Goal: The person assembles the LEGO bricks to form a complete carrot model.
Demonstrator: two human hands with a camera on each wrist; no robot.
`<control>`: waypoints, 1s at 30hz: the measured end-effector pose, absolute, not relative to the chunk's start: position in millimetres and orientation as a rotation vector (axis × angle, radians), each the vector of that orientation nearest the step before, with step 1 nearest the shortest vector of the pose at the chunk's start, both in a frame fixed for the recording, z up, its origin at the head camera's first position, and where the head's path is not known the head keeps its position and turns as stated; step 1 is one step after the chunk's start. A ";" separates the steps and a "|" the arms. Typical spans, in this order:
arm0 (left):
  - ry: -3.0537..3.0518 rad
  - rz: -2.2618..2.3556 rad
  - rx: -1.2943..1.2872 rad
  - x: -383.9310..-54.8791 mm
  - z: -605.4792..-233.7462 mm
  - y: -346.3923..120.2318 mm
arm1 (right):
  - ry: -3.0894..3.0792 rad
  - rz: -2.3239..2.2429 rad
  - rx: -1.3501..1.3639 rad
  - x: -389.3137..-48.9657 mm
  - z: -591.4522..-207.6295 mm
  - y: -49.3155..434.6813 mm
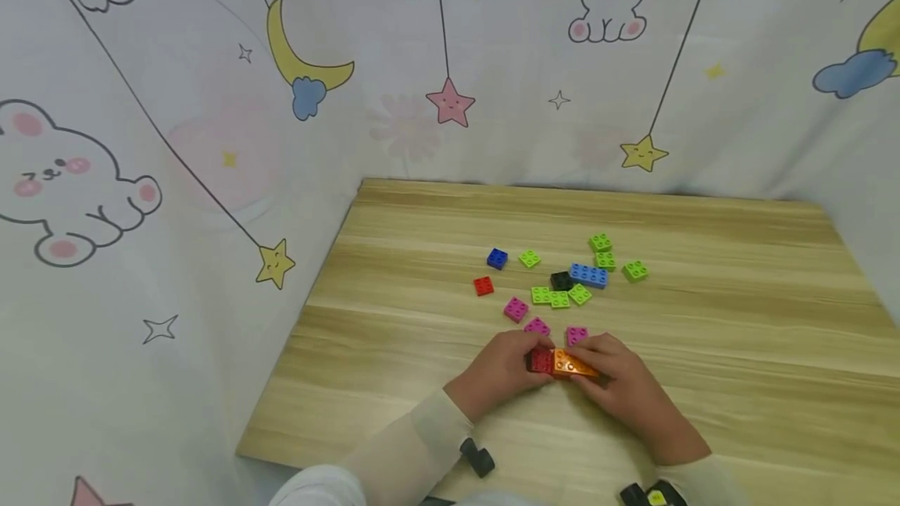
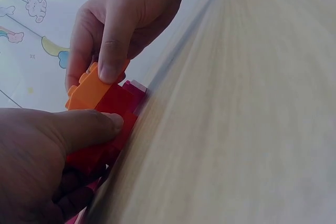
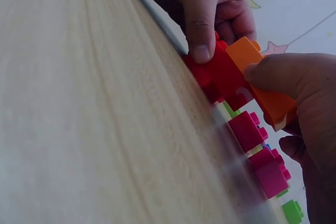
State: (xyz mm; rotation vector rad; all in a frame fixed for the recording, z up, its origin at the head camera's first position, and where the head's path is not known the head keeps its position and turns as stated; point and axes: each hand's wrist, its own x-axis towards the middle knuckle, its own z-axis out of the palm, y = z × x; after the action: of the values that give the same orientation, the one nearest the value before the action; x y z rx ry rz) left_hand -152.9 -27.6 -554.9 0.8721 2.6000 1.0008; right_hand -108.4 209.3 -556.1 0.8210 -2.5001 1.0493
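Observation:
Near the front of the wooden table, my left hand [image 1: 498,369] grips red toy building bricks [image 1: 541,361], its thumb pressed along their near side. My right hand [image 1: 619,377] pinches an orange brick [image 1: 573,364] between thumb and fingers. The orange brick sits against the red ones, partly on top of a red brick [image 3: 226,80] in the right wrist view. In the left wrist view the thumb lies on the red brick [image 2: 123,129] below the orange brick [image 2: 90,90]. Just beyond the hands lie magenta bricks [image 1: 577,335]; fingers hide parts of the held bricks.
Farther back on the table [image 1: 738,295] are a blue brick [image 1: 497,258], a small red brick [image 1: 483,286], a long light-blue brick [image 1: 588,276], a black brick [image 1: 561,281] and several lime-green bricks [image 1: 636,271]. A printed curtain [image 1: 506,139] stands behind the table.

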 end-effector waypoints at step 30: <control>2.810 0.861 1.217 -243.6 -515.9 1.8 | -2.481 1.021 0.811 -108.6 -565.8 210.2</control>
State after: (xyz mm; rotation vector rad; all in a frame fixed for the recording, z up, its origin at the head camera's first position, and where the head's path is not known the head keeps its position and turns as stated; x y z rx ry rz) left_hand -243.6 1.8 -515.9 1.2169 2.8104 0.8615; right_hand -108.6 210.2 -565.8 0.8111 -2.4810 1.0213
